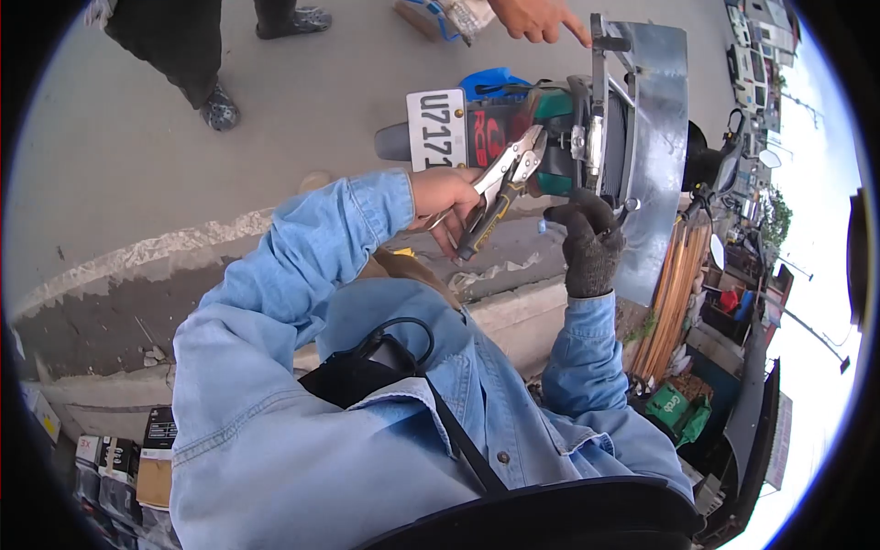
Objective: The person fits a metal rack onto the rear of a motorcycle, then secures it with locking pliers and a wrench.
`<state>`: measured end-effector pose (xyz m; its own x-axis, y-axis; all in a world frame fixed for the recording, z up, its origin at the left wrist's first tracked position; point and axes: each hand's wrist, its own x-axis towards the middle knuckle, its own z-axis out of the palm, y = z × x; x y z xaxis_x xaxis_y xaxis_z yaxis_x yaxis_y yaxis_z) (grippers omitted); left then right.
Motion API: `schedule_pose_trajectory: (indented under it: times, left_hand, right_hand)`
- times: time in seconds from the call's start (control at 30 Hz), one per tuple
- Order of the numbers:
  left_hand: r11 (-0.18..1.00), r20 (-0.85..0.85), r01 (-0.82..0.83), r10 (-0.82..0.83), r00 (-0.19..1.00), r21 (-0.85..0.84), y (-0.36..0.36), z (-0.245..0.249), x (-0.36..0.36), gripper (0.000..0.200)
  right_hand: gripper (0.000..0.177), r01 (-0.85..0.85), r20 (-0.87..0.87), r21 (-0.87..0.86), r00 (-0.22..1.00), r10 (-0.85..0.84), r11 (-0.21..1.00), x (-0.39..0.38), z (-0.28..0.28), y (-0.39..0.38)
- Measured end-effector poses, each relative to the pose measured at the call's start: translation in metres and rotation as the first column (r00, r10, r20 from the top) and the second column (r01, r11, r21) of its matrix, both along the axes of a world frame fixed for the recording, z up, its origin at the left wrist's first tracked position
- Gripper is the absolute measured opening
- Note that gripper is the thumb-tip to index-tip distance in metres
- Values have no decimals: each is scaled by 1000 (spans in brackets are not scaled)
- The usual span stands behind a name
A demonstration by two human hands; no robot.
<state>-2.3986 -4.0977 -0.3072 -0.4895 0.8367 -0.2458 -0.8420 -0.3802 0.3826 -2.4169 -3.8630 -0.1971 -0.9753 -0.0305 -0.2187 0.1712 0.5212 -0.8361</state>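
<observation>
My bare left hand (447, 203) is closed around silver locking pliers (515, 165). A black and yellow handle (495, 218) sticks out from the same hand. The jaws are close to the tail of a motorcycle, beside its red and green rear light (553, 105). In a dark knit glove, my right hand (589, 240) has its fingers curled by the lower end of a metal bracket (594, 156); what they grip is hidden. A shiny sheet-metal panel (653, 119) is beside the bracket. The white licence plate (434, 128) is left of the pliers.
Another person's hand (541, 18) points at the bracket's upper end. A person in dark trousers and clogs (220, 108) is at upper left. A concrete curb (513, 321) runs below the motorcycle. Wooden poles (674, 302) and a green bag (674, 408) are on the right, boxes (119, 458) at lower left.
</observation>
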Motion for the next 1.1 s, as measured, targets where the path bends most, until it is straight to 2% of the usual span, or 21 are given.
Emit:
schedule_pose_trajectory:
  times: [0.03, 0.07, 0.17, 0.3, 0.37, 0.47, 0.5, 0.63, 0.77, 0.87, 0.93, 1.03, 1.1]
  left_hand:
    - [999, -53, 17, -19, 998, -42, -4, 1, -5, 82]
    - [996, -104, 31, -40, 994, -89, -6, -1, -9, 83]
    - [994, -137, 71, -83, 987, -87, -8, -5, -16, 82]
    - [985, -189, 123, -145, 971, -124, -8, -2, -23, 80]
    - [984, -218, 139, -161, 963, -113, -2, -2, -23, 79]
    - [986, -262, 136, -158, 952, -98, 3, -4, -28, 75]
    - [979, -315, 145, -184, 931, -144, -2, -1, -31, 72]
    - [970, -383, 214, -243, 891, -116, 1, -16, -41, 68]
    - [978, -374, 196, -207, 904, -68, -3, -21, -49, 65]
    - [975, -419, 197, -221, 881, -102, -8, -18, -56, 62]
    - [960, -450, 201, -271, 851, -198, -9, -13, -59, 60]
    - [964, -483, 166, -248, 840, -206, -10, -5, -51, 51]
    - [974, -478, 135, -206, 854, -180, -2, -5, -44, 48]
  right_hand:
    - [32, -39, -137, -50, 990, 32, 998, -10, -12, 6]
    - [32, -41, -121, -17, 992, 39, 999, -17, -11, -2]
    - [41, -42, -73, 129, 996, 52, 991, -31, 5, -30]
    - [39, -14, -68, 155, 997, 25, 988, -41, 0, -50]
    - [36, -18, -145, 283, 988, 61, 959, -48, -9, -41]
    - [34, -19, -184, 346, 979, 88, 938, -55, -15, -39]
    - [35, 10, -190, 348, 980, 60, 937, -53, -14, -45]
    - [35, 24, -173, 380, 984, 46, 925, -59, -16, -44]
    - [31, 51, -198, 404, 980, 33, 913, -58, -15, -55]
    - [29, 86, -207, 417, 978, 2, 905, -60, -16, -58]
    - [27, 75, -209, 362, 978, 3, 929, -60, -16, -58]
    - [26, 47, -172, 284, 985, 2, 958, -63, -19, -47]
    - [26, 55, -182, 302, 983, 1, 952, -63, -19, -50]
